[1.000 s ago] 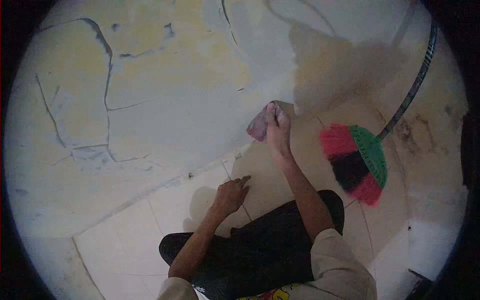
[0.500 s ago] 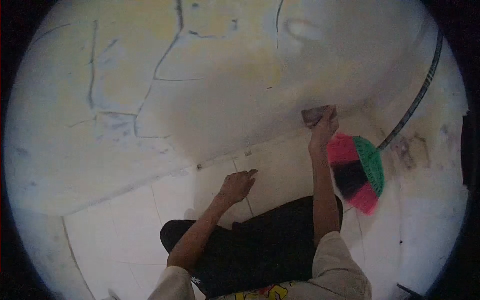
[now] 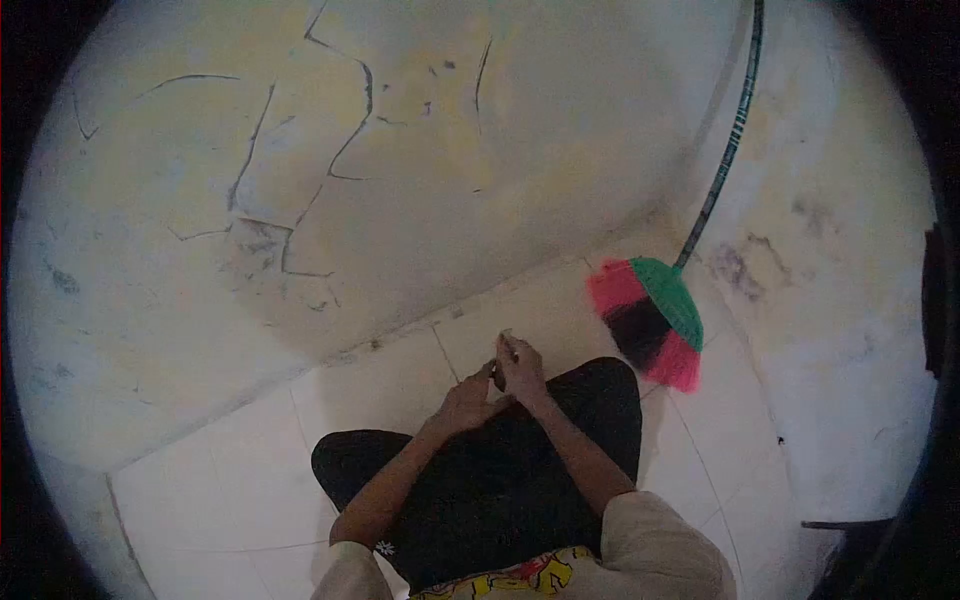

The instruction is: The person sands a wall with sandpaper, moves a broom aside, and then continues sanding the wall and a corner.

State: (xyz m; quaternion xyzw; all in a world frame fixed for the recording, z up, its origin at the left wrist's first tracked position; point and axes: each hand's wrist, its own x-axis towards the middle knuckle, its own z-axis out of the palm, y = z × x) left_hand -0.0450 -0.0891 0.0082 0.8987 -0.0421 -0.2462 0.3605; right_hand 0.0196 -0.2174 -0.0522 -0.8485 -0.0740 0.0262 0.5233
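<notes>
My two hands meet in front of my lap. My right hand [image 3: 522, 368] is closed with its fingers curled round a small dark brown piece [image 3: 499, 376], which looks like sandpaper and is mostly hidden. Just below and to the left, my left hand [image 3: 463, 406] has its thumb apart from its fingers. Its fingertips come up close to the brown piece; whether they touch it I cannot make out.
A cracked, patchy wall [image 3: 420, 230] rises ahead from the tiled floor [image 3: 230, 500]. To the right, a broom with red and black bristles and a green head [image 3: 672, 300] leans by the corner on its long handle [image 3: 735, 140]. My crossed legs [image 3: 480, 490] fill the near middle.
My right hand has come away from the foot of the wall, back and left to my left hand, with the brown piece in it. The view has shifted to the right.
</notes>
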